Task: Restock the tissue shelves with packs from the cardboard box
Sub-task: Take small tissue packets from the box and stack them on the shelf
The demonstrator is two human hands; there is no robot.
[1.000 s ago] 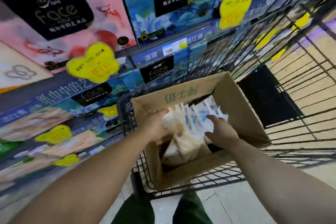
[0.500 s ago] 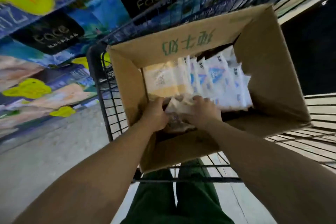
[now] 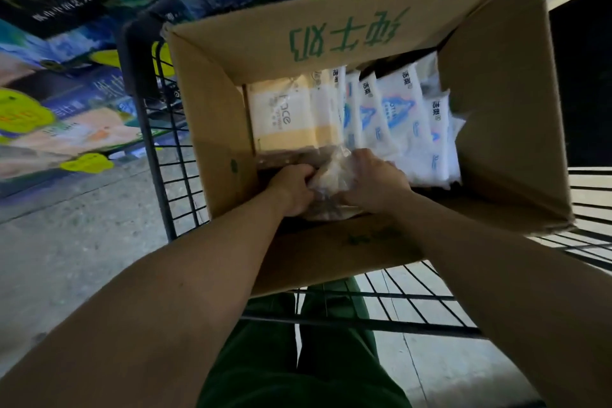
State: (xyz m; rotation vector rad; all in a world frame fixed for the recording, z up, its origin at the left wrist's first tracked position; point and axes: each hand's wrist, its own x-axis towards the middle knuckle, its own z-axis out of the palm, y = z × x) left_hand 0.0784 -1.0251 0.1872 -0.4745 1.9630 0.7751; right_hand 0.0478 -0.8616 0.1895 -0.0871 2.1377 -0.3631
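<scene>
Your left hand (image 3: 293, 189) and right hand (image 3: 372, 182) were both inside the open brown cardboard box (image 3: 212, 129) with green printed characters. Each hand gripped, with curled fingers, one side of a crinkled clear plastic wrapper (image 3: 328, 180) at the near end of the box interior; what the wrapper contained could not be told.

Beyond your hands, packs stood upright in a row across the box. The cream-and-yellow tissue packs (image 3: 284, 116) marked "face" stood at the left, against the box wall. The white tissue packs with blue triangle logos (image 3: 397, 113) filled the row to the right.

The box sat in a black wire shopping cart (image 3: 159, 142), tilted with its right flaps over the cart edge. To the left of the cart, the store shelves (image 3: 66, 103) held large blue and pink tissue bundles with yellow price tags (image 3: 23, 109). The grey concrete floor (image 3: 66, 258) lay below, and your dark green trousers (image 3: 298, 358) showed beneath the cart.
</scene>
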